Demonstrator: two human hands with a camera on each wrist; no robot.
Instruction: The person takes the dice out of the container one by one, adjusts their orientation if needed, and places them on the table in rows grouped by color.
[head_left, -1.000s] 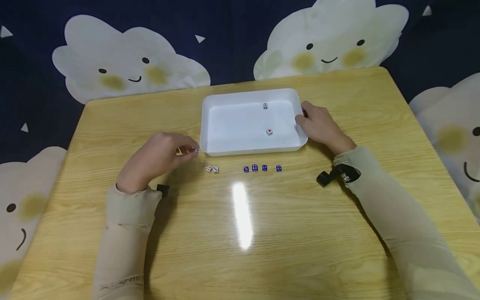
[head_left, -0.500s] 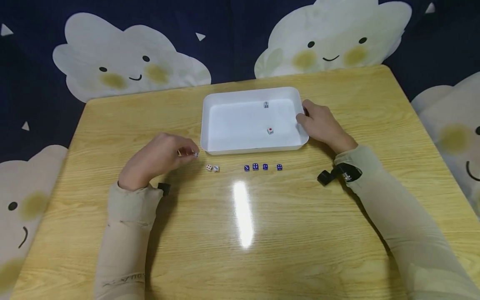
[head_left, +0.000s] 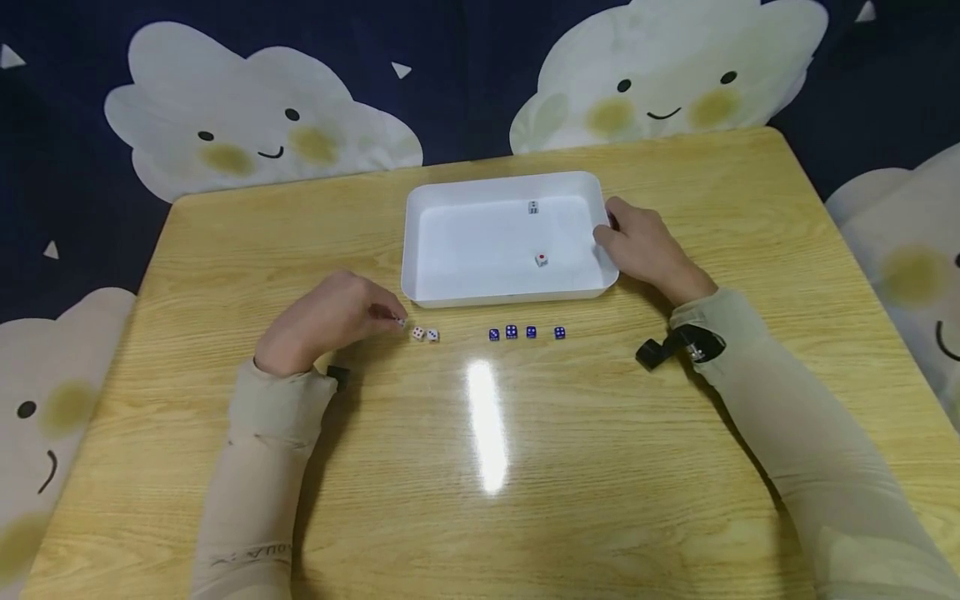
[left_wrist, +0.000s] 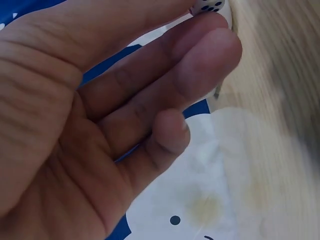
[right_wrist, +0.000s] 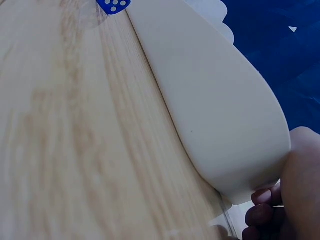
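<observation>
My left hand (head_left: 333, 317) pinches a white die (left_wrist: 209, 6) between thumb and fingertips, just left of two white dice (head_left: 425, 334) on the table. In the left wrist view its other fingers are loosely bent and the die shows dark pips. My right hand (head_left: 648, 250) grips the right end wall of a white rectangular tray (head_left: 465, 287), thumb over the rim. Inside the tray lie a white die with a red pip (head_left: 542, 260) and another white die (head_left: 533, 207) nearer the back. The right wrist view shows the tray's outer wall (right_wrist: 215, 110) and fingers curled beneath its end.
Several blue dice (head_left: 512, 332) with white pips stand in a row in front of the tray. All this is on a wooden table (head_left: 600, 467) backed by a dark cloth (head_left: 465, 83) with printed clouds. A bright glare strip (head_left: 487, 425) shows on the tabletop.
My left hand has moved right and toward the front, bringing its die from beside the tray's corner to beside the two white dice. The right hand still holds the tray in place.
</observation>
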